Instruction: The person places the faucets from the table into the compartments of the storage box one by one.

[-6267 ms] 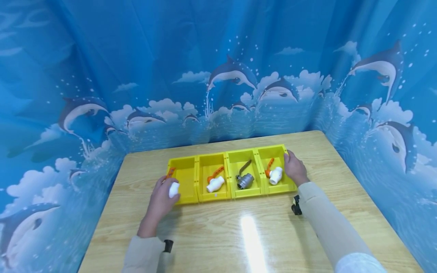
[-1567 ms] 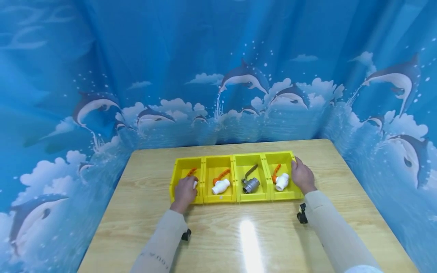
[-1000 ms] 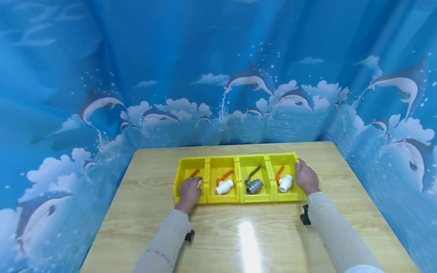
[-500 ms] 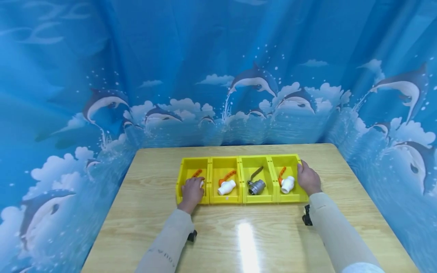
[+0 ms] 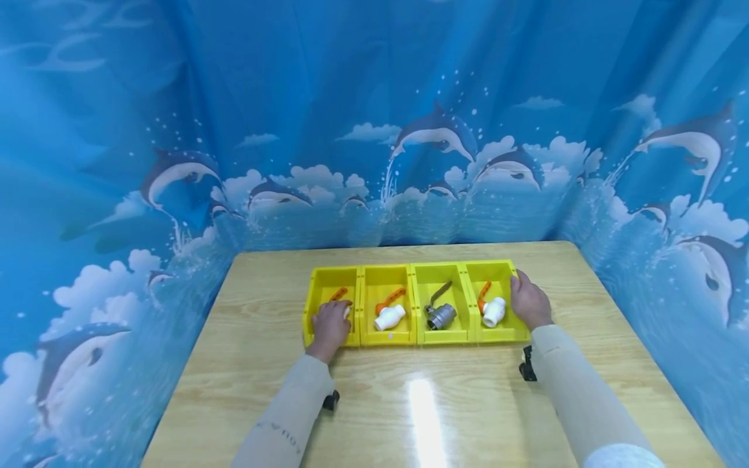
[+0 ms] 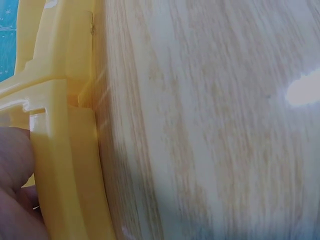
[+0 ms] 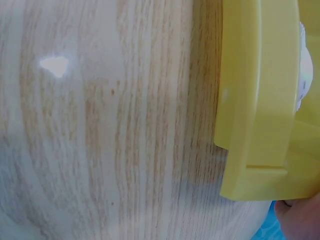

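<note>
A row of yellow bins (image 5: 414, 305) stands joined on the table. My left hand (image 5: 331, 323) reaches into the leftmost bin, fingers curled over a white ball valve (image 5: 347, 312) with an orange lever; the hand covers most of its body. In the left wrist view, part of that hand (image 6: 15, 170) shows behind the bin's front wall. My right hand (image 5: 530, 301) grips the right end wall of the row. Beside it lies another white ball valve (image 5: 494, 312), orange lever pointing back. The middle bins hold a white ball valve (image 5: 389, 317) and a grey metal ball valve (image 5: 441, 316).
The wood-grain table (image 5: 386, 403) extends in front of the bins, with a bright light reflection on it. A blue dolphin-print curtain (image 5: 351, 130) hangs behind the table and along both sides. Dark wrist-camera mounts (image 5: 527, 364) stick out below the sleeves.
Since the earliest frame, my left hand has brought its white ball valve from the leftmost bin's left side down into that bin. Lately both hands stay nearly still; my right hand keeps its grip.
</note>
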A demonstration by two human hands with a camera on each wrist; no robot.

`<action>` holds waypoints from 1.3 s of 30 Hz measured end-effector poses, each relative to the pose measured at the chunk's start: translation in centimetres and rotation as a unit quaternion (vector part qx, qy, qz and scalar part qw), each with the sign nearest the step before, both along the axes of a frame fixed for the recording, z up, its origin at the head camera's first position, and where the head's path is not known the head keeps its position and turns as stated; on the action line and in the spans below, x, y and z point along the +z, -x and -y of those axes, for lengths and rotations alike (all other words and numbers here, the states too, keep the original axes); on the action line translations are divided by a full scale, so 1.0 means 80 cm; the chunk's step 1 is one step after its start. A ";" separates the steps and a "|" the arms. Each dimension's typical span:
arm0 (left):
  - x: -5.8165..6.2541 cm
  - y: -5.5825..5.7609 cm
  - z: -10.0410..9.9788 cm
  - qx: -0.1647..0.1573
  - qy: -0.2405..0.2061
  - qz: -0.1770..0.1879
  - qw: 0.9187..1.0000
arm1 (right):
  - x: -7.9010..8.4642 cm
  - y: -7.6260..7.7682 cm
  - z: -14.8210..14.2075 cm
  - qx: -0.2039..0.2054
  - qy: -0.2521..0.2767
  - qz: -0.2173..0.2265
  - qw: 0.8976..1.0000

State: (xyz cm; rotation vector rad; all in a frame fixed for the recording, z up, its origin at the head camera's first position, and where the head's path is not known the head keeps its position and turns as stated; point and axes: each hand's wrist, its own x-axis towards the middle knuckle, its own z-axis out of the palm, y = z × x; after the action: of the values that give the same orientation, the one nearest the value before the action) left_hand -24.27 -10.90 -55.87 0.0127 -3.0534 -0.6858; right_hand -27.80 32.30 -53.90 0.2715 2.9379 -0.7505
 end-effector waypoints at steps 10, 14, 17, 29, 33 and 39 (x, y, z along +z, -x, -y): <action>-0.002 0.005 0.004 -0.007 -0.004 0.006 1.000 | -0.002 0.004 0.000 0.001 0.010 0.022 1.000; -0.005 0.007 0.007 -0.023 -0.010 -0.028 0.999 | -0.006 0.005 -0.004 -0.001 0.008 0.019 1.000; -0.008 0.010 0.005 -0.037 -0.020 -0.045 0.998 | -0.005 0.007 -0.008 -0.005 0.006 0.017 1.000; -0.011 0.017 0.003 -0.051 -0.023 -0.045 0.997 | -0.006 0.006 -0.016 -0.008 0.014 0.010 1.000; -0.009 0.016 0.007 -0.058 -0.015 -0.039 0.997 | -0.006 0.005 -0.012 -0.011 0.017 0.012 1.000; 0.000 0.008 0.008 -0.050 -0.003 -0.008 0.999 | -0.007 -0.003 -0.007 0.002 -0.006 0.018 1.000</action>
State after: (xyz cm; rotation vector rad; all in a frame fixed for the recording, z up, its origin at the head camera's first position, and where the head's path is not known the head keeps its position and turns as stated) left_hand -24.95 -11.55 -55.88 -0.1466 -3.0537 -0.6970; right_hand -27.57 32.84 -54.50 0.2765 2.9086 -0.7203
